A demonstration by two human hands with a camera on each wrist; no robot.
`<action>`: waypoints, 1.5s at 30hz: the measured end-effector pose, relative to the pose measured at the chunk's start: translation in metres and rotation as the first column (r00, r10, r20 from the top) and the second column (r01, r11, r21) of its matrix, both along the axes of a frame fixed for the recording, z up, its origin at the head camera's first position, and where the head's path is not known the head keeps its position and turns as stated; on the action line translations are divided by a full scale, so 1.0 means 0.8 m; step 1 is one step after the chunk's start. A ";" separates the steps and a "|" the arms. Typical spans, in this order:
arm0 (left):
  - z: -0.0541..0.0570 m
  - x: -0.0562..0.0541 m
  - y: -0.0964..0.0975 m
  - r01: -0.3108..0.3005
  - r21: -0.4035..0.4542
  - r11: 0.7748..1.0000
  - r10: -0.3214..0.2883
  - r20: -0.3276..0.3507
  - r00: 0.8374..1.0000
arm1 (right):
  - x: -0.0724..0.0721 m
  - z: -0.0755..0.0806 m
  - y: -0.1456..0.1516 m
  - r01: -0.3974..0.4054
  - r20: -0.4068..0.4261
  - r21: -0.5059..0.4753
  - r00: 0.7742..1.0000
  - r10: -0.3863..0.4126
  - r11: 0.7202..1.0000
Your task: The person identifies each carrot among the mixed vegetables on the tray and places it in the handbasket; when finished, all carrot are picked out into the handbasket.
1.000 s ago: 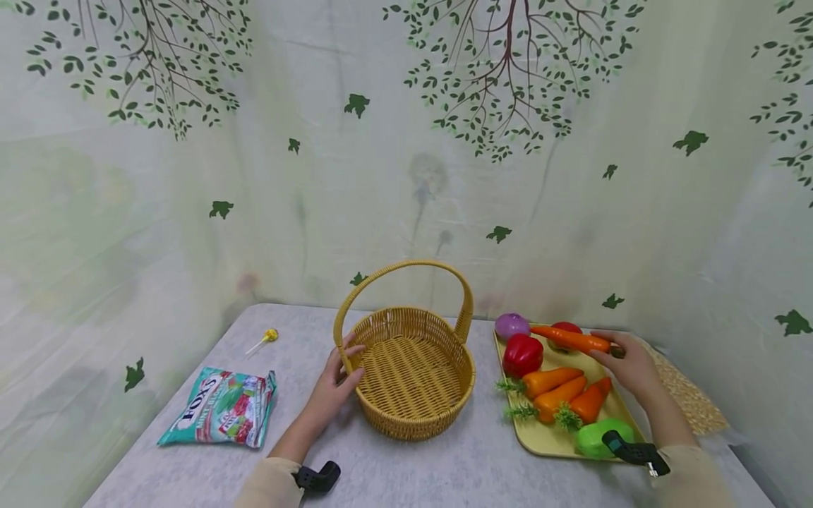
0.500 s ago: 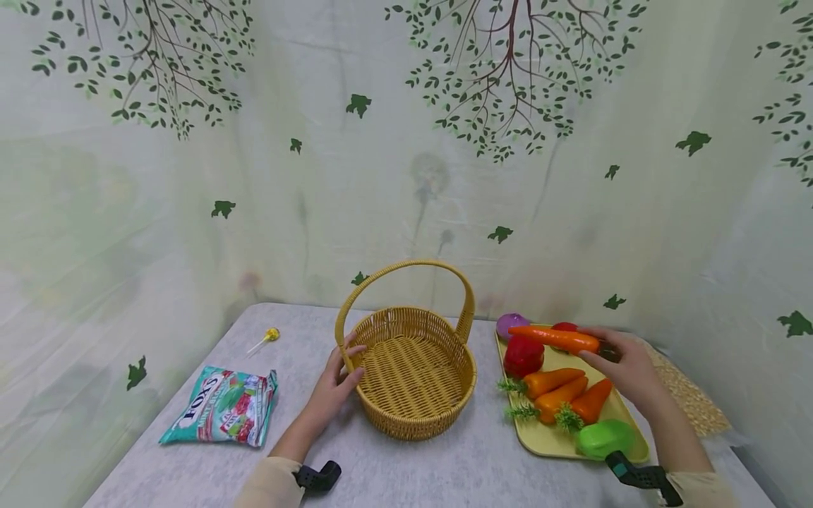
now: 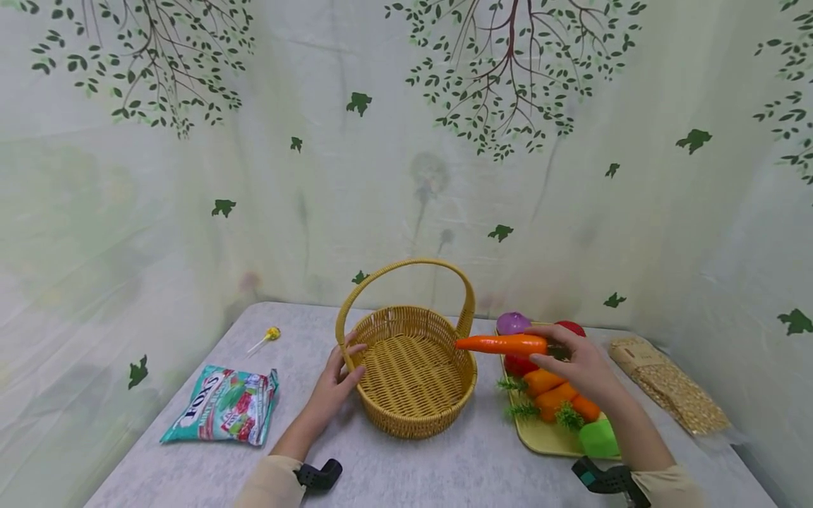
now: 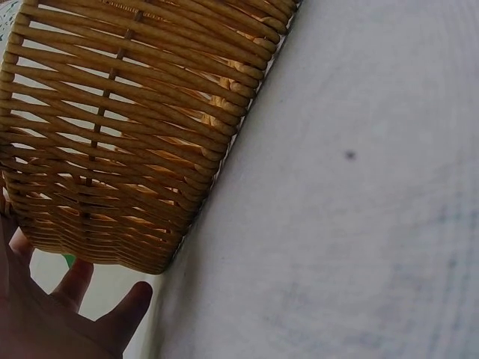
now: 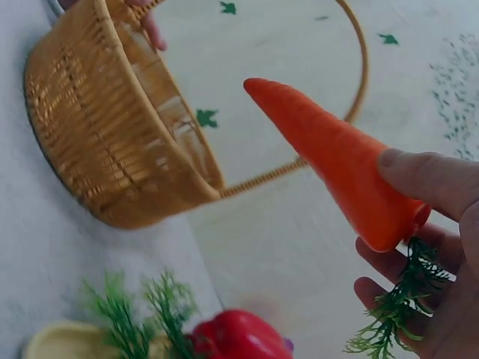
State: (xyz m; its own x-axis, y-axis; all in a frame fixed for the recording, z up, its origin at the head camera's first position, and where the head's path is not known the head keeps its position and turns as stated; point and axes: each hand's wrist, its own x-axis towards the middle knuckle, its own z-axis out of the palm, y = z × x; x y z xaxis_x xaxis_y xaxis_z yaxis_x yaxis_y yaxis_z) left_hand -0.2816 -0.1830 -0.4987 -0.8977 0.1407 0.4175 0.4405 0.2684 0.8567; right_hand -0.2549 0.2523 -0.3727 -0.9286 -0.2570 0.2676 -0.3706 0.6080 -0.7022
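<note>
An orange carrot (image 3: 502,343) with green leaves is pinched near its leafy end by my right hand (image 3: 581,360). Its tip points left and reaches the right rim of a round wicker basket (image 3: 413,425) in the head view; the right wrist view shows the carrot (image 5: 322,157) in the air, thumb on top. My left hand (image 3: 336,377) grips the basket's left rim beside the foot of the tall handle, fingertips over the edge. In the left wrist view the basket's woven side (image 4: 112,112) fills the upper left. The basket holds nothing visible.
Right of the basket, a yellow tray (image 3: 540,446) bears a purple onion (image 3: 512,323), a red bell pepper (image 3: 517,365), several carrots (image 3: 547,406) and a green vegetable (image 3: 599,439). A grain bag (image 3: 673,384) lies far right; a candy bag (image 3: 222,406) and lollipop (image 3: 272,333) lie left.
My right hand has carried the carrot left from above the tray to the basket's right rim. The left hand and the basket have stayed put.
</note>
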 end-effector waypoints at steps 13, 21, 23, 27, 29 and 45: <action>0.000 -0.001 -0.003 0.009 0.004 1.000 -0.010 0.035 0.999 | -0.025 -0.020 -0.079 -0.151 0.005 -0.023 0.988 0.152 0.988; 0.001 -0.001 -0.002 -0.001 -0.009 1.000 0.001 0.025 1.000 | -0.039 -0.029 -0.126 -0.186 0.004 0.028 0.983 0.186 0.982; 0.002 -0.001 -0.002 -0.003 -0.001 1.000 0.003 0.036 0.999 | -0.047 -0.032 -0.139 -0.188 0.007 0.042 0.982 0.188 0.981; 0.003 0.000 -0.003 0.000 0.013 1.000 -0.001 0.057 0.998 | -0.062 -0.039 -0.162 -0.139 0.025 0.065 0.990 0.138 0.988; 0.003 0.000 -0.003 0.002 0.008 1.000 -0.003 0.055 0.998 | -0.068 -0.043 -0.172 -0.100 0.035 0.088 0.995 0.097 0.991; 0.003 0.002 -0.001 -0.007 0.007 1.000 0.007 0.054 0.999 | -0.074 -0.058 -0.228 -0.018 0.051 0.166 0.999 0.010 0.986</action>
